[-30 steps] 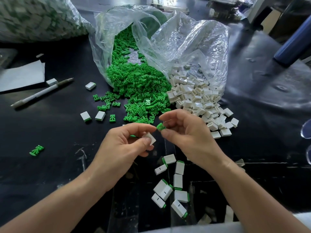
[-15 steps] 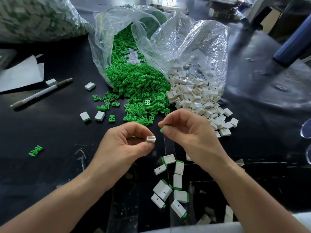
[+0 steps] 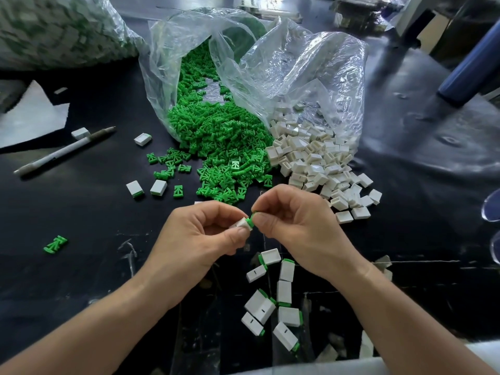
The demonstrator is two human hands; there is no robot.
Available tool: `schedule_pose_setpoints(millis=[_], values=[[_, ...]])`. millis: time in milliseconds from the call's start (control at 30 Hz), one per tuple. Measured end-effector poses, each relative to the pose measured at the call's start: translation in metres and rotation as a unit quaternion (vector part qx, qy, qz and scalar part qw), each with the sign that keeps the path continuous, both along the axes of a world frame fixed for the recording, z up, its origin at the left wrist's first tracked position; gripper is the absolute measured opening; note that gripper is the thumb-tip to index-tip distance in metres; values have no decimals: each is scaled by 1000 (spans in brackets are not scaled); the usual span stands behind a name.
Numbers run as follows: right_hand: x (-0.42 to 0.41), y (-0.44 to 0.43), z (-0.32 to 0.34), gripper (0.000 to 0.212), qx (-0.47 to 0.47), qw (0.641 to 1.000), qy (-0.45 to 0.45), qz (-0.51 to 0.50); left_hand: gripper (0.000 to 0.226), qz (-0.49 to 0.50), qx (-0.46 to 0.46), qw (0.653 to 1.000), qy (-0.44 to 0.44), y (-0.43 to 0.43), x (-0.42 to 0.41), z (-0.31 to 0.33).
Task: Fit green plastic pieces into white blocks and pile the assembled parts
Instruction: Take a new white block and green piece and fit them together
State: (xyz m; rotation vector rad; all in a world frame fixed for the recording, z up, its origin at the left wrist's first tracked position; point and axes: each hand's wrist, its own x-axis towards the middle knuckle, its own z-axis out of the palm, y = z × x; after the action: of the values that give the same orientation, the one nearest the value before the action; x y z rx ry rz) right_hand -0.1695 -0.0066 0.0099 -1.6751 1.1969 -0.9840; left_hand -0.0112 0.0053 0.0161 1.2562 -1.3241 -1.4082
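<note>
With the left hand (image 3: 205, 234) pinching the white block (image 3: 241, 222) and the right hand (image 3: 292, 220) pinching the green piece (image 3: 252, 218) at its mouth, keep them aligned and push straight in.

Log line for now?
step: fitting | left hand: pinches white block | right hand: pinches green piece against block | assembled parts: between forearms

text: none readable | labels: none (white blocks carry only a plain slit)
</note>
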Motion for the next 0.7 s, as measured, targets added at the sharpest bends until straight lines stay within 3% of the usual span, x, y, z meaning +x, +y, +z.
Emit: schedule_pose_setpoints(millis=[333,500,700], values=[[-2,0,3,23,45,999,-7,20,6,4,-11,1000,-1,1,0,-2],[-2,3,0,22,59,996,45,40,6,3,-8,1000,-6,-1,0,-2],[0,3,1,23,92,995,-17,28,10,9,-15,1000,10,-2,1,2]])
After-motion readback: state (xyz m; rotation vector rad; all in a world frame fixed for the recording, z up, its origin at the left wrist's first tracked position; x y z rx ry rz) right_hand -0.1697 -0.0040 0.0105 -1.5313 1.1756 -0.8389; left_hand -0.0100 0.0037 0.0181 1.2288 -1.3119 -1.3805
